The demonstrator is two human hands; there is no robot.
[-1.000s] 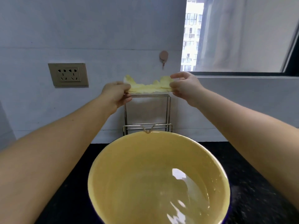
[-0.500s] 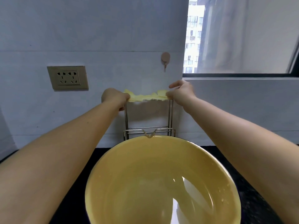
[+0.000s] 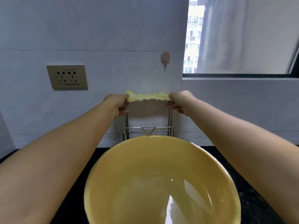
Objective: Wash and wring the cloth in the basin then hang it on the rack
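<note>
A yellow cloth (image 3: pixel 148 97), bunched into a narrow strip, lies stretched along the top bar of a metal wire rack (image 3: pixel 148 127) against the wall. My left hand (image 3: pixel 117 103) grips the cloth's left end at the rack's left post. My right hand (image 3: pixel 180 101) grips its right end at the right post. The top bar itself is hidden under the cloth. A yellow basin (image 3: pixel 113 167) with clear water in its bottom stands on the dark counter in front of the rack.
A wall socket (image 3: pixel 67 77) sits on the grey wall at left. A small round hook (image 3: pixel 165 57) is stuck above the rack. A window (image 3: pixel 242 36) with a ledge fills the upper right. The dark counter (image 3: pixel 258 199) surrounds the basin.
Both hands have lowered the stretched cloth from above the rack down onto its top bar. The hands now sit at the rack's posts.
</note>
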